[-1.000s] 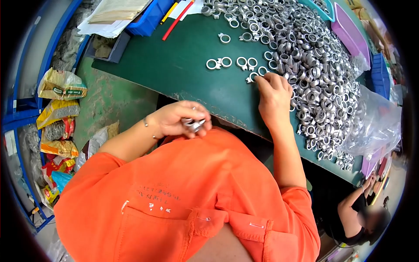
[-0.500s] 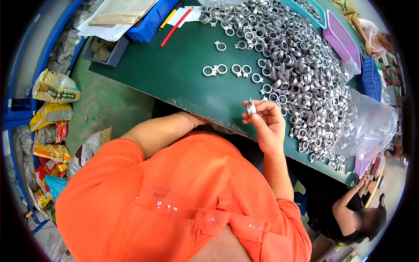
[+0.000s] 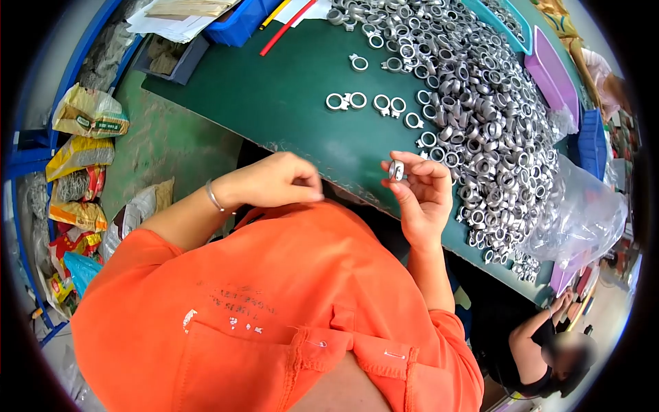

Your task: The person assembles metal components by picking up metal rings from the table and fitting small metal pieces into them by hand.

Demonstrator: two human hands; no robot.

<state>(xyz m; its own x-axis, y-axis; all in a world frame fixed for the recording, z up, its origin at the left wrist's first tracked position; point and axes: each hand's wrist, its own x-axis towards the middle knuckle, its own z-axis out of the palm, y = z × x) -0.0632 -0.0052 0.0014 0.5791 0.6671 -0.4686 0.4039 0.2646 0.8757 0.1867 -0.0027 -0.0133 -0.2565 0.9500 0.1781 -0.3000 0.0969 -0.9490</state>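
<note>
Between the thumb and fingers of my right hand is a small silver metal ring clamp, turned nearly edge-on above the near edge of the green table. My left hand is at the table's front edge, close to my orange shirt, its fingers curled in; whatever they may hold is hidden. Ahead of my hands, two pairs of ring clamps and a few single ones lie on the tabletop. A large heap of the same clamps spreads to the right of my right hand.
Beyond the heap are a teal tray and a purple bin. A clear plastic bag lies at right. Red pencil, blue bin and grey box sit far left. Another person works at lower right.
My left hand has come up from below the table edge into view, curled. My right hand stays nearly in place, with the ring clamp turned to a different angle.
</note>
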